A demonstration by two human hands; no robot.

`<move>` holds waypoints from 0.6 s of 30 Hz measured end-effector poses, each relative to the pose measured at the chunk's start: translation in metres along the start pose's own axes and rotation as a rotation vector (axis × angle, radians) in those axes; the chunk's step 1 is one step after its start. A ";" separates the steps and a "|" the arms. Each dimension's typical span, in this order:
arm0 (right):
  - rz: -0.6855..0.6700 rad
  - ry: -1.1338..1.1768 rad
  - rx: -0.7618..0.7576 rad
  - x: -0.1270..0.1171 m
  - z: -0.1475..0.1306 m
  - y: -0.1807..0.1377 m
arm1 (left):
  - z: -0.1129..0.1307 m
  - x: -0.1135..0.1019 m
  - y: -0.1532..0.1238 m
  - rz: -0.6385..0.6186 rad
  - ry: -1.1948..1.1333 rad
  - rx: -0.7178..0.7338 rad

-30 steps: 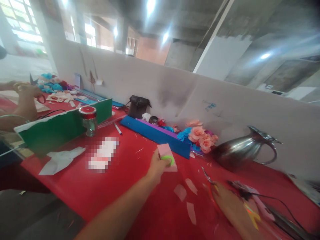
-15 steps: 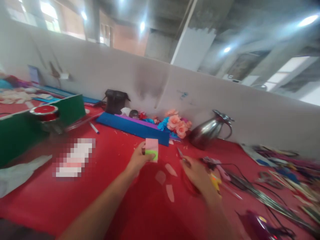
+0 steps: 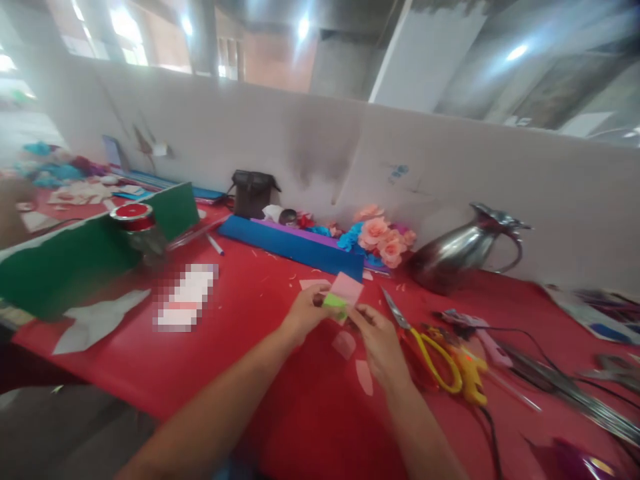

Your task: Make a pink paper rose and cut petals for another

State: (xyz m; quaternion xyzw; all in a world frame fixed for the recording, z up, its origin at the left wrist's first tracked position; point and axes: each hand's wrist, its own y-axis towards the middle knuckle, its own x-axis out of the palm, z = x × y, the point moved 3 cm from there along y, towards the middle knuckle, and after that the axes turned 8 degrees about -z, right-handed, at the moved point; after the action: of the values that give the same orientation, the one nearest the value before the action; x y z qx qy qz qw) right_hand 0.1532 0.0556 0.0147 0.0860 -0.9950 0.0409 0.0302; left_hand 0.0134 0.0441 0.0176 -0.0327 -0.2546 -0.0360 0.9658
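My left hand (image 3: 306,312) is closed on a pink paper piece (image 3: 346,289) together with a small green roll (image 3: 334,303), held just above the red table (image 3: 210,360). My right hand (image 3: 379,340) has come up against the same paper from the right, its fingers pinching at the paper's lower edge. Yellow-handled scissors (image 3: 434,350) lie on the table just right of my right hand. A few pink paper cut-outs (image 3: 364,375) lie on the red surface below my hands.
A blue box (image 3: 293,245) with paper flowers (image 3: 383,239) and a steel jug (image 3: 463,248) stand along the white back wall. A green board (image 3: 75,257), a red-lidded jar (image 3: 136,227) and white paper (image 3: 95,320) are at left. Wires and tools (image 3: 560,380) spread at right.
My right hand has let go of the scissors, which now lie on the table, and has moved left to the pink paper. The left hand has kept hold of the paper.
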 end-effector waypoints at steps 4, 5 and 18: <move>0.077 0.104 -0.043 0.008 0.003 -0.001 | -0.010 0.000 0.001 0.088 -0.196 -0.031; 0.077 0.109 -0.045 0.011 0.003 -0.002 | -0.011 -0.001 0.001 0.114 -0.235 -0.013; 0.033 0.299 0.000 0.021 0.000 -0.013 | 0.000 -0.002 -0.003 0.029 -0.253 -0.026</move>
State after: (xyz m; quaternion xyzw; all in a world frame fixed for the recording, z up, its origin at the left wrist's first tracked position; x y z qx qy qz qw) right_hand 0.1351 0.0393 0.0172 0.0626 -0.9807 0.0535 0.1772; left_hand 0.0114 0.0409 0.0173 -0.0531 -0.3732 -0.0207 0.9260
